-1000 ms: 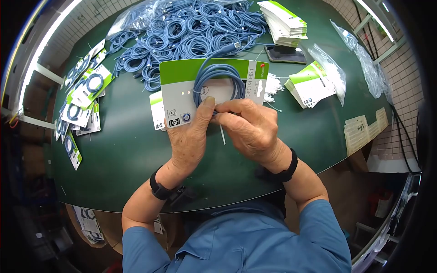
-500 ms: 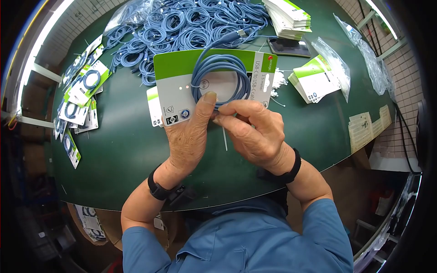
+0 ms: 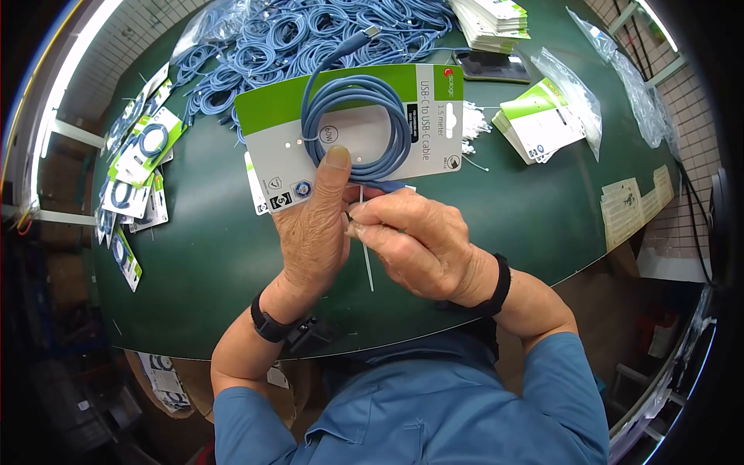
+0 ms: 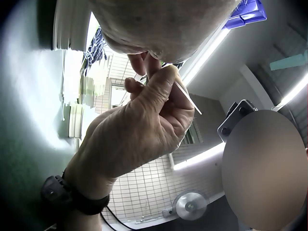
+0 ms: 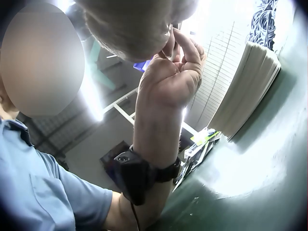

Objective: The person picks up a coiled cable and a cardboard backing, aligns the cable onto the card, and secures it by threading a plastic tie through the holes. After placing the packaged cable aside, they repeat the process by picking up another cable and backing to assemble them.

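While the left hand (image 3: 314, 232) grips the packaging card (image 3: 434, 116) at its lower edge, thumb pressing the coiled blue cable (image 3: 356, 124) against the card's middle, the right hand (image 3: 418, 244) pinches a white tie (image 3: 364, 260) just below the card.

Person wears a blue short-sleeved shirt (image 3: 418, 418). Black strap with a small black camera unit on each wrist (image 3: 273, 325).

cable card (image 3: 267, 116) tilted left, right hand (image 3: 418, 248) lower, white tie (image 3: 366, 263) drawn down
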`<state>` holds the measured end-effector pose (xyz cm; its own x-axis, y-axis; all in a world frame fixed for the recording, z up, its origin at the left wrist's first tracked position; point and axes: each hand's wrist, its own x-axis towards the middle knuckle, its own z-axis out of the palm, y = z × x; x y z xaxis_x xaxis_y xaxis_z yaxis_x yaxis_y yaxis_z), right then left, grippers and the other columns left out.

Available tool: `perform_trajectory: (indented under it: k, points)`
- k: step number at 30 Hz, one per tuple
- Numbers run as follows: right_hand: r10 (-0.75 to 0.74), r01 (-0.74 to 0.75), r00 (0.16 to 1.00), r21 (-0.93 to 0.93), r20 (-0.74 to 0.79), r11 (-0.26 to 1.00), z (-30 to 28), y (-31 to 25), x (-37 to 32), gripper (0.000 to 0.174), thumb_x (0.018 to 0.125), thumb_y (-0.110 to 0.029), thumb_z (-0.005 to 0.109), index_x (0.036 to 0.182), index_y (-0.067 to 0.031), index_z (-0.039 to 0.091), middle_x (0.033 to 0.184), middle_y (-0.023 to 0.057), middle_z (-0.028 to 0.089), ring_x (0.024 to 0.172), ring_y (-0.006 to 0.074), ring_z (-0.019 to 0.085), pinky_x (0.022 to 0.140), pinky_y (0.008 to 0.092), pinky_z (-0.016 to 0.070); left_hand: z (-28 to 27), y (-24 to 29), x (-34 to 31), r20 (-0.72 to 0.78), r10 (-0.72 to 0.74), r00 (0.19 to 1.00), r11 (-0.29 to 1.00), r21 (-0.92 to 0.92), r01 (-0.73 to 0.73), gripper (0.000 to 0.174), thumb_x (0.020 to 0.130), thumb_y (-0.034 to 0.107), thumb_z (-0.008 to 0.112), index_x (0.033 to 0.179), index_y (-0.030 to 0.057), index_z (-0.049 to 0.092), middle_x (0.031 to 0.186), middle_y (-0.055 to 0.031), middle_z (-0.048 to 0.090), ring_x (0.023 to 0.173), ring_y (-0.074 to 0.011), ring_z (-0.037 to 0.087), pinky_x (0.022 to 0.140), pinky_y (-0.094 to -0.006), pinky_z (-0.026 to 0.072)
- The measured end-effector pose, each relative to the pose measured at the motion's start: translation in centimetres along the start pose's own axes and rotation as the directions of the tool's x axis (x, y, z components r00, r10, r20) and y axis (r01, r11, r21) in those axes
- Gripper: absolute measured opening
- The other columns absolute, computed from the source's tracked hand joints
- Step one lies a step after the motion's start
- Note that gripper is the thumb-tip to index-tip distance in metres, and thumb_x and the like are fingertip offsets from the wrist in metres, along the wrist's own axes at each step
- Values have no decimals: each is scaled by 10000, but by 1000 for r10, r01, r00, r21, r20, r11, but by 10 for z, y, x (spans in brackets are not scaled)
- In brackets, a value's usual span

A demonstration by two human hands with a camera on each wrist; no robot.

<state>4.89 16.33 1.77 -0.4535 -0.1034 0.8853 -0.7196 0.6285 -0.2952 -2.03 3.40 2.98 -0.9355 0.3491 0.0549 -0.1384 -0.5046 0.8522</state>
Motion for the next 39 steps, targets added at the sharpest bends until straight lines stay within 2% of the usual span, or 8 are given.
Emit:
perform_trajectory:
  k: [11,15,19,23,28,32,35,39]
  points:
    - [-21,22,1000,155,-9,988,4,2,-5,295,773,117,782,1029,37,659,1084,184,655,845,273,722,741,376,610,6,4,-3,-12,-5,1000,1000,-25,5,369,1024,136,679,1323,-1,511,1150,-156,656,892,-241,725,682,-367,654]
    - [-22,26,999,167,-26,986,4,5,-6,318,798,121,776,1056,1,632,1081,161,655,847,265,723,740,370,604,8,6,-5,13,15,1000,999,-33,-15,385,1021,145,686,1334,7,509,1167,-147,649,903,-230,720,679,-359,653]
    - [10,-7,1000,168,-20,986,2,4,-6,347,803,129,777,1062,-29,608,1083,142,660,836,255,723,729,359,600,9,3,-5,-31,26,999,999,27,-25,394,1037,231,680,1320,9,518,1122,-121,670,843,-177,714,678,-310,627]
    - [5,-1,1000,173,-20,985,3,4,-5,369,790,134,788,1054,-40,599,1087,137,666,824,249,721,720,355,597,5,1,-6,-43,18,999,1000,-5,-19,398,1031,216,688,1323,12,512,1125,-125,667,838,-179,719,671,-305,632]
    - [0,3,1000,187,-17,982,2,5,-6,360,786,131,795,1040,-39,603,1096,135,667,827,247,728,735,357,599,2,2,-7,-5,-31,1000,998,-52,31,382,1014,124,688,1346,38,519,1195,-102,638,929,-186,703,692,-331,650]
    - [13,-10,1000,185,-13,983,0,6,-2,342,794,123,796,1030,-39,609,1082,143,687,829,251,736,728,354,603,2,-2,-6,7,9,1000,997,-72,-9,369,1002,123,706,1318,33,537,1182,-87,642,929,-172,695,695,-322,646]
    - [40,-40,999,81,-1,996,-2,6,1,324,802,116,794,1022,-38,613,1048,145,716,843,260,744,730,352,613,-2,-7,-4,19,59,998,995,-83,-57,367,989,130,728,1295,30,551,1169,-77,645,927,-157,689,698,-313,642]
    - [69,-69,997,-5,-18,998,-2,5,6,305,821,105,793,1028,-31,614,978,135,739,805,229,744,679,326,610,-6,-17,0,-21,203,979,978,64,-201,344,974,128,750,1253,26,576,1126,-58,654,909,-134,683,688,-294,631]
